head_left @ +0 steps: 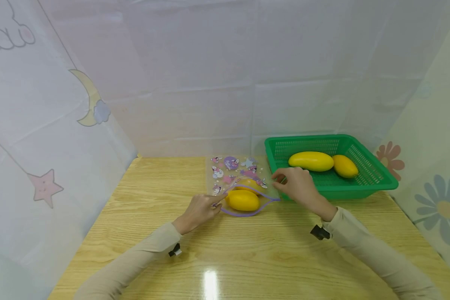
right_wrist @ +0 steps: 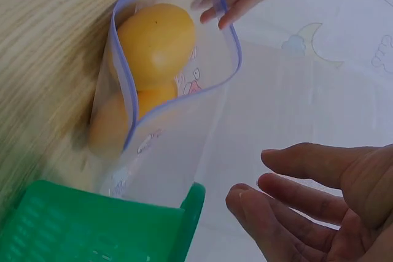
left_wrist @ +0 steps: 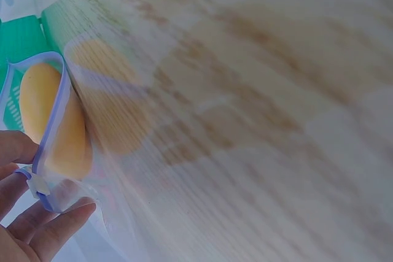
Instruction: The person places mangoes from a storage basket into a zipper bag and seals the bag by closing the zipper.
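A clear zip bag (head_left: 215, 171) with purple and pink cartoon prints lies on the table, its purple-edged mouth spread toward me. Inside are two yellow mango-like fruits, one at the mouth (head_left: 243, 200) and another (head_left: 249, 186) deeper in. My left hand (head_left: 200, 211) pinches the bag's left rim; in the left wrist view the white zip slider (left_wrist: 39, 184) sits by its fingers. My right hand (head_left: 295, 185) hovers between the bag and the green basket (head_left: 367, 192). In the right wrist view its fingers (right_wrist: 301, 161) are loosely bent, holding nothing.
The green basket stands at the back right of the wooden table (head_left: 146, 266). It holds a long yellow fruit (head_left: 311, 161) and a shorter orange-yellow one (head_left: 345, 166). A printed cloth (head_left: 195, 83) hangs behind the table. Each wrist carries a small black camera mount (head_left: 320, 232).
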Available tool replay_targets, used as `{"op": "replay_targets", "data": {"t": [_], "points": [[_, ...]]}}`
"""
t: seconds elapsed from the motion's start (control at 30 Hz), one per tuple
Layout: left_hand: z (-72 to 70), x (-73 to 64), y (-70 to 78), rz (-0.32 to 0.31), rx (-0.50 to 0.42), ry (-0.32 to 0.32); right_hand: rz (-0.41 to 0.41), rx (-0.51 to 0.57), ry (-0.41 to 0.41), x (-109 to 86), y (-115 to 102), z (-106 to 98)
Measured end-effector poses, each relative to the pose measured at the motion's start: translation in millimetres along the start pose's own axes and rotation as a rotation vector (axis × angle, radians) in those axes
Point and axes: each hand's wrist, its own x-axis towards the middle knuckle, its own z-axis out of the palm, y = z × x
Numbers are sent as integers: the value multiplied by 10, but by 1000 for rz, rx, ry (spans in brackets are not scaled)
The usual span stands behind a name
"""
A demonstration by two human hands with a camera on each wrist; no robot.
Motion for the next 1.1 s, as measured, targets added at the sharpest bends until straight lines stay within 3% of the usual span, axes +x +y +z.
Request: {"op": "replay_targets", "data": {"t": [0.27,0.7,0.97,1.1], "points": [[-5,6,8,-4,1,-5,9,-63,42,25,97,-78],[-11,6,2,-7,-4,-19,55,-79,-13,127,329,-241],[-13,8,4,4,4,-13,225,-94,-126,190,483,-316],[-6,11,-2,5,1,-13,251,-104,-154,223,583,-345]]}}
